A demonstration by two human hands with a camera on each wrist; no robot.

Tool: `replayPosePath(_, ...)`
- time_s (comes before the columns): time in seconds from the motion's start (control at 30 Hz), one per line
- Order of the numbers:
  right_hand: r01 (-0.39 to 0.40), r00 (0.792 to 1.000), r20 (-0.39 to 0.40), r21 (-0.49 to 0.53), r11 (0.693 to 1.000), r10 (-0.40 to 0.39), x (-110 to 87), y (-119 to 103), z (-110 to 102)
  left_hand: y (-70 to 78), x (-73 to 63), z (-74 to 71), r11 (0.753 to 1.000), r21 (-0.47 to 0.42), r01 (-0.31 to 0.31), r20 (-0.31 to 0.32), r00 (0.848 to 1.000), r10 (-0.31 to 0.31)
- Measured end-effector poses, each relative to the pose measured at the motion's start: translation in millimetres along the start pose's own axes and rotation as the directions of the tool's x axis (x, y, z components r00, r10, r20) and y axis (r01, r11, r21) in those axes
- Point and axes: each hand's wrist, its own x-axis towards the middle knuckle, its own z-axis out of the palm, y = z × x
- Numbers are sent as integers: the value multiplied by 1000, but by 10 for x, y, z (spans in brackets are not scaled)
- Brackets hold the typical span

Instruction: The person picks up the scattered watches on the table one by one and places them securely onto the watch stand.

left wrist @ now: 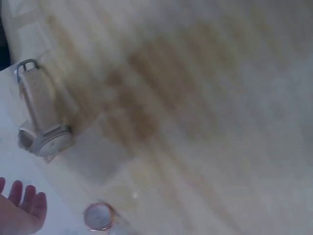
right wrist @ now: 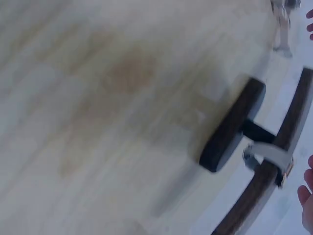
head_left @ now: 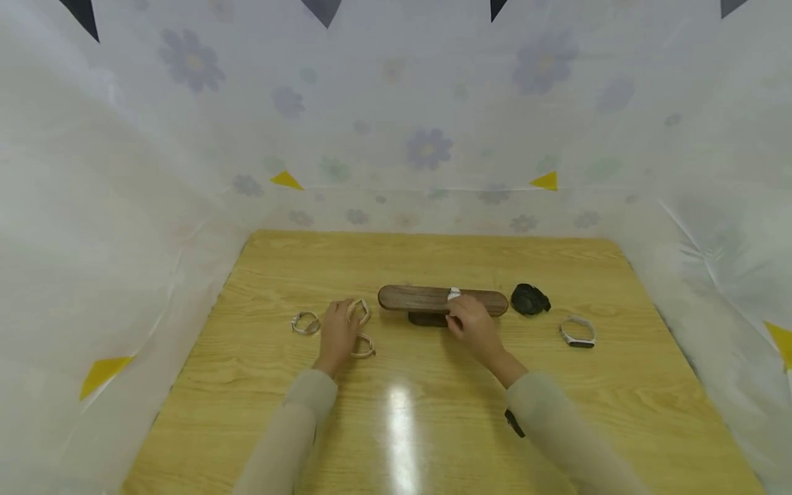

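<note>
A dark wooden display stand [head_left: 411, 298] with a long rounded bar stands mid-table. A pale-strapped watch [right wrist: 274, 154] is looped around the bar. My right hand [head_left: 476, 330] is at the front of the bar, right by this watch; in the right wrist view its bent fingertips [right wrist: 307, 186] show a small gap from the watch. My left hand [head_left: 337, 335] is over the table left of the stand, fingers loosely extended and holding nothing. Beside it lie a beige-strapped watch [left wrist: 41, 105], also a light-strapped watch [head_left: 366, 346] and, farther left, another watch [head_left: 305, 323].
Right of the stand lies a black watch [head_left: 530, 300], and farther right a white fitness band [head_left: 578, 332]. The wooden table [head_left: 297, 440] is bordered by pale sheeting [head_left: 427, 103] at the back and both sides. Yellow triangles [head_left: 546, 181] mark the sheeting.
</note>
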Motion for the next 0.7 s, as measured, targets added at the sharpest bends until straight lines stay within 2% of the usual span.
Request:
replayPosePath(0.07,7,1000,27,4,1000,-7,-47,-93,74,-45,-71,-2,996,-28,89,3,996,-89)
replayPosePath(0.13,-40,993,116,24,999,37,-103,-187,145,-85,-137,5,979,-96,179,0,984,-180)
replayPosePath(0.2,-136,963,244,64,989,116,-146,-283,212,-110,-197,20,948,-179,262,-3,964,-267)
replayPosePath(0.27,-256,903,381,102,961,200,-170,-383,279,-122,-247,31,907,-263,327,0,941,-339)
replayPosePath(0.33,-385,826,498,154,910,266,-164,-488,331,-125,-276,56,876,-312,368,15,924,-383)
replayPosePath(0.4,-471,764,575,187,862,293,-145,-584,388,-116,-283,82,865,-318,389,24,915,-402)
replayPosePath(0.43,-491,747,598,200,848,292,-133,-631,418,-107,-286,90,858,-319,403,38,910,-413)
replayPosePath(0.47,-506,735,614,215,835,287,-116,-675,450,-97,-286,98,859,-312,407,45,909,-414)
replayPosePath(0.5,-505,733,623,227,833,274,-99,-715,489,-89,-285,104,860,-305,409,46,908,-416)
replayPosePath(0.57,-489,733,632,233,841,251,-69,-782,572,-67,-283,110,868,-285,406,37,910,-413)
replayPosePath(0.7,-444,742,640,244,862,201,-23,-881,730,-50,-309,130,867,-280,413,29,906,-422)
